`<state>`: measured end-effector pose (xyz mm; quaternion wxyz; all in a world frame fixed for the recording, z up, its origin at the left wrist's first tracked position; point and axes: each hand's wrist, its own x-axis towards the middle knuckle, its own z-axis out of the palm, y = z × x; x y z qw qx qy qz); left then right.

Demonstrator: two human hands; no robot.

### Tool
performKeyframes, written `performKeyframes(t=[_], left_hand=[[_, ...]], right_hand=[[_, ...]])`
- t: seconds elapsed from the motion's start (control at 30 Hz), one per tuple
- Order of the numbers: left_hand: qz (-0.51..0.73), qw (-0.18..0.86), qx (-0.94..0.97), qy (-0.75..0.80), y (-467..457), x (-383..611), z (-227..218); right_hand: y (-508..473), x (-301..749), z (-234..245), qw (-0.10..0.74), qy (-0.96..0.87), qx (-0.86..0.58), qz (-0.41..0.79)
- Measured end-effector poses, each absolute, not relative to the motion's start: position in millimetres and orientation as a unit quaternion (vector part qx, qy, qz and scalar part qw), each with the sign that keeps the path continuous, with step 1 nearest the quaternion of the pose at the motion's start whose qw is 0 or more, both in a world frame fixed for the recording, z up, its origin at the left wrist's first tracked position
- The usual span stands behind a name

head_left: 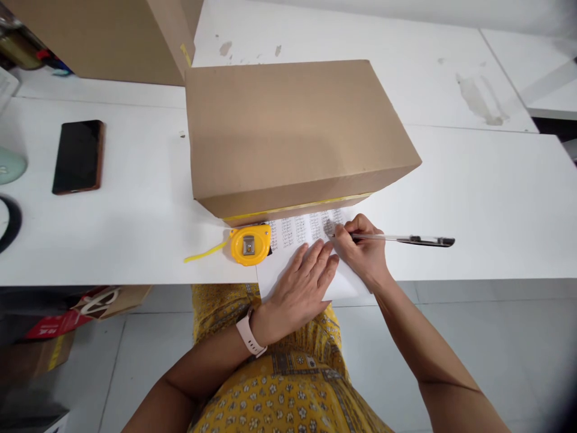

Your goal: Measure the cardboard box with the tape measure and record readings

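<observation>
My right hand (pixel 365 249) is closed around a pen (pixel 412 240) with a clear barrel and dark cap end, its tip down at the paper. Under both hands lies a white sheet of paper (pixel 282 264), with several columns of small handwriting too fine to read; it overhangs the table's front edge. My left hand (pixel 302 288) rests flat on the sheet, fingers stretched out. Just left of the writing sits a yellow tape measure (pixel 249 245) with a yellow strap. Behind the paper stands a closed brown cardboard box (pixel 293 126) with yellow tape along its front.
A dark phone (pixel 79 156) lies on the white table (pixel 148 240) at the left, near a pale green object (pixel 11 165) cut off by the frame. Another large cardboard box (pixel 112 42) stands at the back left. Bags (pixel 90 307) are below the table.
</observation>
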<state>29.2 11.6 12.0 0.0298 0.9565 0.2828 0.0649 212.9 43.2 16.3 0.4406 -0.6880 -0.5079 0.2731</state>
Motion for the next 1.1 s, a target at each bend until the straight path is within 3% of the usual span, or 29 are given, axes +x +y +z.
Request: performKeyframes(t=[1.1], left_hand=[[0.074,0.006,0.955,0.286,11.9,29.7,11.2]], right_hand=[[43.8,216.4,10.7,0.47,-0.491,-0.682,0.269]])
